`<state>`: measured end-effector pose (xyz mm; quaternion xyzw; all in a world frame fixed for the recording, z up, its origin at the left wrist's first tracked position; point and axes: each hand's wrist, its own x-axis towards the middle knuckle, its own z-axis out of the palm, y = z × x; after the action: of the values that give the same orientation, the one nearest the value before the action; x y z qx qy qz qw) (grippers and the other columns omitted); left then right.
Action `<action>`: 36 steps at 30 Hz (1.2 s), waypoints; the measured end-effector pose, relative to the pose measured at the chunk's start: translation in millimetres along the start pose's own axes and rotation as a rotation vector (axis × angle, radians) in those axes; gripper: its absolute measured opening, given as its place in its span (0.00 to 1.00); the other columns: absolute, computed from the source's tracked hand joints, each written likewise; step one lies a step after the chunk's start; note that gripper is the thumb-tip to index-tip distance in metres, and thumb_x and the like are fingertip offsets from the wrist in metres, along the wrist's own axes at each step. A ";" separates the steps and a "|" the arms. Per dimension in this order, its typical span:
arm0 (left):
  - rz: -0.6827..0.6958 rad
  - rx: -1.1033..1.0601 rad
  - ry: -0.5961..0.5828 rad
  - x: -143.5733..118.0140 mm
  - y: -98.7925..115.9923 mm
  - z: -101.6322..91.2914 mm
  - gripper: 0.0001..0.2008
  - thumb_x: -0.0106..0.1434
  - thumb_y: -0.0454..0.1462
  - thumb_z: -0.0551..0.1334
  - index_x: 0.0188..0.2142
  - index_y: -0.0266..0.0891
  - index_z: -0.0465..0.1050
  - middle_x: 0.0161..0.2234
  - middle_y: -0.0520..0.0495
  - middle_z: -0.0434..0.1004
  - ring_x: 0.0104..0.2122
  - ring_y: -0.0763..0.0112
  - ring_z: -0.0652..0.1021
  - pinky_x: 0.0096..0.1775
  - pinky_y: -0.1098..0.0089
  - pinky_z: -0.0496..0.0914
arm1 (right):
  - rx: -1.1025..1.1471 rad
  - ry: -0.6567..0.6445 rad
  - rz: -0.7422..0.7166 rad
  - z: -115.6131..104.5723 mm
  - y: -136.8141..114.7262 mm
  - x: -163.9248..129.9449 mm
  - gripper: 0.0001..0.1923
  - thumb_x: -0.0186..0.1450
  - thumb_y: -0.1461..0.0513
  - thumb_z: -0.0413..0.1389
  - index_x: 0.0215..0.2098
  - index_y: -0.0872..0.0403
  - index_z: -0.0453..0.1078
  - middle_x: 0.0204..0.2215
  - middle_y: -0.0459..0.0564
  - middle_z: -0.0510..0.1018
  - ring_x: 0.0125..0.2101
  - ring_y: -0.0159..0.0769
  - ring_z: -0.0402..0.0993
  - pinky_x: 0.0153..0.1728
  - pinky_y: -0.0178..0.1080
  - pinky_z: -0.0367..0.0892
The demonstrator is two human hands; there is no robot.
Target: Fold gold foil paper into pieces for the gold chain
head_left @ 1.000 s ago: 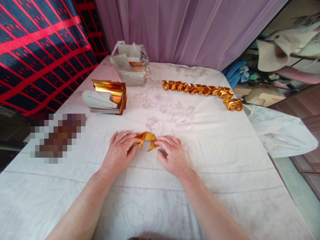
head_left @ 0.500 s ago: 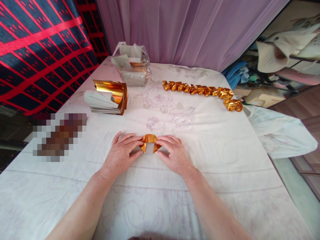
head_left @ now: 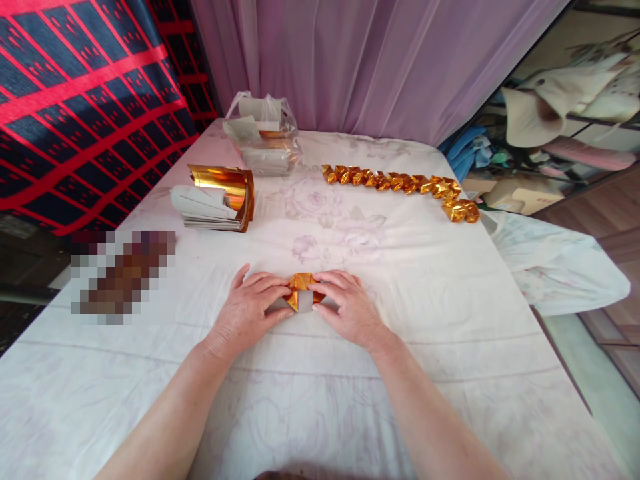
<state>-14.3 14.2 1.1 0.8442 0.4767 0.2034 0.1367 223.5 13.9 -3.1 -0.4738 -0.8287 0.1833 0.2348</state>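
A partly folded sheet of gold foil paper (head_left: 302, 281) lies on the cloth-covered table, its gold flaps framing a pale middle. At its left side my left hand (head_left: 249, 301) grips the edge between thumb and fingers. My right hand (head_left: 345, 300) pinches the opposite side, its fingertips covering part of that flap. Beyond the hands, a row of folded gold paper pieces (head_left: 395, 181) stretches along the far right of the table. A stack of gold-faced, white-backed sheets (head_left: 215, 203) stands curled at the left.
A clear plastic bag (head_left: 265, 137) of more sheets stands near the purple curtain (head_left: 320, 67). A blurred-out patch (head_left: 125, 277) covers something at the left. Right of the table are a white cloth bundle (head_left: 565, 267) and a cluttered shelf (head_left: 545, 153).
The foil's side flaps have come slightly inward and its lower middle shows paler. Both hands keep hold of it. The whole view has shifted a little.
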 end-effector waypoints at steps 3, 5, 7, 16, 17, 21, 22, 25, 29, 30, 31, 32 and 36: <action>0.002 0.001 -0.016 -0.7 0.4 0.1 0.10 0.63 0.44 0.66 0.44 0.49 0.77 0.48 0.50 0.81 0.51 0.59 0.76 0.65 0.46 0.46 | 0.005 -0.011 -0.024 -1.6 0.7 -0.8 0.17 0.62 0.65 0.58 0.50 0.48 0.74 0.53 0.49 0.76 0.54 0.42 0.69 0.55 0.50 0.63; 0.007 0.006 -0.022 -0.5 0.8 0.6 0.12 0.63 0.44 0.66 0.45 0.48 0.76 0.48 0.50 0.81 0.50 0.60 0.76 0.65 0.46 0.46 | 0.029 -0.017 -0.052 -2.7 1.6 -1.7 0.21 0.60 0.66 0.58 0.52 0.48 0.73 0.54 0.50 0.76 0.55 0.42 0.68 0.56 0.51 0.62; 0.014 0.013 -0.025 0.0 1.3 1.1 0.12 0.63 0.44 0.66 0.45 0.47 0.76 0.47 0.50 0.81 0.49 0.60 0.77 0.64 0.47 0.47 | 0.058 -0.015 -0.072 -2.8 2.6 -3.1 0.25 0.58 0.68 0.57 0.54 0.49 0.71 0.55 0.51 0.74 0.56 0.43 0.68 0.57 0.51 0.62; 0.043 0.015 0.013 1.2 3.1 2.8 0.07 0.65 0.42 0.65 0.42 0.46 0.76 0.45 0.50 0.82 0.46 0.62 0.79 0.64 0.48 0.48 | 0.048 0.289 0.039 6.6 7.6 -22.3 0.22 0.57 0.69 0.52 0.50 0.52 0.68 0.52 0.55 0.76 0.53 0.43 0.72 0.54 0.49 0.67; 0.043 0.013 0.017 1.1 3.0 3.2 0.07 0.65 0.42 0.65 0.42 0.46 0.76 0.45 0.50 0.82 0.46 0.62 0.78 0.64 0.48 0.48 | 0.018 0.288 0.042 6.5 7.9 -24.5 0.20 0.58 0.69 0.52 0.48 0.52 0.69 0.51 0.55 0.77 0.52 0.43 0.73 0.53 0.49 0.68; 0.044 0.008 0.029 0.9 2.2 4.6 0.08 0.65 0.42 0.65 0.43 0.46 0.75 0.46 0.50 0.82 0.47 0.62 0.79 0.63 0.48 0.50 | -0.067 0.197 0.001 4.2 6.3 -28.3 0.19 0.58 0.70 0.52 0.46 0.51 0.73 0.51 0.52 0.78 0.51 0.42 0.73 0.52 0.48 0.67; 0.046 0.011 0.032 1.0 2.0 4.8 0.08 0.65 0.42 0.65 0.43 0.46 0.75 0.45 0.50 0.82 0.47 0.62 0.79 0.63 0.48 0.50 | -0.076 0.176 -0.014 3.7 5.5 -28.0 0.19 0.59 0.70 0.53 0.46 0.50 0.73 0.51 0.50 0.79 0.51 0.42 0.73 0.52 0.48 0.66; 0.073 0.023 0.044 1.4 1.4 5.6 0.07 0.65 0.41 0.64 0.42 0.45 0.76 0.44 0.50 0.82 0.46 0.62 0.79 0.63 0.48 0.50 | -0.102 0.139 -0.050 3.0 3.8 -26.2 0.16 0.62 0.68 0.55 0.46 0.49 0.75 0.50 0.49 0.79 0.52 0.41 0.72 0.53 0.47 0.66; 0.110 0.040 0.065 2.2 1.0 6.3 0.06 0.67 0.41 0.62 0.42 0.45 0.76 0.43 0.51 0.83 0.44 0.65 0.80 0.63 0.49 0.51 | -0.144 0.127 -0.070 3.6 3.4 -24.8 0.14 0.64 0.66 0.57 0.47 0.49 0.75 0.50 0.49 0.79 0.52 0.41 0.72 0.52 0.47 0.66; 0.115 0.046 0.071 2.3 0.9 6.4 0.06 0.68 0.41 0.61 0.41 0.45 0.76 0.43 0.51 0.83 0.44 0.65 0.80 0.63 0.49 0.51 | -0.152 0.128 -0.072 4.1 3.5 -24.7 0.13 0.65 0.65 0.57 0.47 0.49 0.75 0.50 0.49 0.79 0.51 0.41 0.72 0.52 0.47 0.66; 0.121 0.054 0.078 2.4 0.8 6.6 0.06 0.68 0.41 0.61 0.41 0.45 0.76 0.42 0.51 0.83 0.44 0.65 0.80 0.63 0.49 0.51 | -0.160 0.132 -0.075 4.6 3.7 -24.7 0.13 0.65 0.65 0.57 0.47 0.49 0.75 0.50 0.49 0.80 0.51 0.41 0.73 0.52 0.47 0.66; 0.128 0.063 0.085 2.5 0.7 6.7 0.06 0.69 0.41 0.60 0.41 0.45 0.76 0.42 0.51 0.83 0.43 0.65 0.80 0.63 0.49 0.52 | -0.168 0.139 -0.080 5.1 3.8 -24.6 0.12 0.66 0.65 0.57 0.47 0.49 0.75 0.49 0.49 0.80 0.50 0.41 0.73 0.51 0.47 0.66; 0.164 0.102 0.115 2.4 1.1 7.5 0.07 0.70 0.40 0.59 0.42 0.45 0.76 0.43 0.50 0.82 0.44 0.65 0.80 0.63 0.48 0.52 | -0.195 0.174 -0.121 7.0 4.3 -24.3 0.11 0.68 0.66 0.56 0.46 0.49 0.76 0.47 0.47 0.81 0.47 0.38 0.74 0.50 0.45 0.67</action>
<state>-8.7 15.5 -4.5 0.8732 0.4229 0.2373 0.0490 233.3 -5.8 -16.3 -0.4579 -0.8461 0.0457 0.2691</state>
